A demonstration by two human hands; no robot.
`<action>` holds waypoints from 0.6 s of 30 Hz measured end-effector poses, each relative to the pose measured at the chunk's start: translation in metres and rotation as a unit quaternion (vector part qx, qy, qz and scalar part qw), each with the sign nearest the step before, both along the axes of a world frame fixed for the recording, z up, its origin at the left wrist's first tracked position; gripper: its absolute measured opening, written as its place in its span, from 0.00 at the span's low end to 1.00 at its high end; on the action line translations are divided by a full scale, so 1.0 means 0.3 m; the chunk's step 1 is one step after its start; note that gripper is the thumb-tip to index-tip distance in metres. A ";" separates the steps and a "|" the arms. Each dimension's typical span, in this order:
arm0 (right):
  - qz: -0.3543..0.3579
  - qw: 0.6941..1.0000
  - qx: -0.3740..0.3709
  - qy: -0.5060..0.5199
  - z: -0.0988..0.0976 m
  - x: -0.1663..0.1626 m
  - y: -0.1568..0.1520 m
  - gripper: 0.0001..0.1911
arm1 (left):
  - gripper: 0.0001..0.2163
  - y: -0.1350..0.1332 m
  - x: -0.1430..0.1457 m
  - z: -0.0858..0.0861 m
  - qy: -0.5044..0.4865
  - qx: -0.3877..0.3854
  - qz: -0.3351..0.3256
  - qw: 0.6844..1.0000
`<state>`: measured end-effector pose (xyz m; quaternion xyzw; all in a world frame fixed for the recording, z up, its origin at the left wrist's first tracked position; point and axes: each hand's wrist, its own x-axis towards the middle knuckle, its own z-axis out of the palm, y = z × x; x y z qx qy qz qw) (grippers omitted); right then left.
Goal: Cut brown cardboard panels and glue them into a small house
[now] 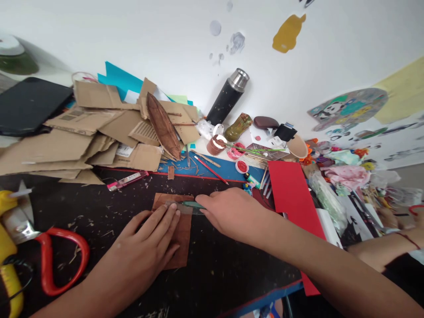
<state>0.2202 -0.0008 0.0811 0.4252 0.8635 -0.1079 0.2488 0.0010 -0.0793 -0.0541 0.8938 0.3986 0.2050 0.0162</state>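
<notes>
A brown, painted-looking rectangular piece [180, 247], seemingly cardboard, lies on the dark table. My left hand [149, 240] rests on it with fingers stretched out, pressing a clear ruler-like strip [195, 210] down across its upper part. In my closed right hand [228, 212] is a slim green-handled craft knife [194, 204], its tip pointing left along the strip, close to my left fingertips. Most of the knife's handle is hidden inside the hand. The left end of the strip is covered by my left fingers.
Red-handled scissors [64, 260] and a yellow tool [8, 265] lie at left. Cardboard pieces [66, 148] and a brown leaf-shaped piece [162, 126] are piled behind. A black flask [228, 97], red pencil [212, 171] and red sheet [294, 198] stand or lie beyond. Another person's arm [380, 249] shows at right.
</notes>
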 end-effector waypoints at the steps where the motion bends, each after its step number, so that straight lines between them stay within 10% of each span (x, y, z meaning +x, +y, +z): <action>1: 0.001 1.000 0.000 0.001 -0.001 0.001 0.000 0.09 | 0.24 0.001 0.000 0.001 0.002 -0.001 0.001 1.000; 18: 0.018 0.999 0.009 -0.027 -0.015 -0.007 -0.013 0.12 | 0.23 -0.001 -0.001 -0.003 0.001 -0.005 -0.001 1.000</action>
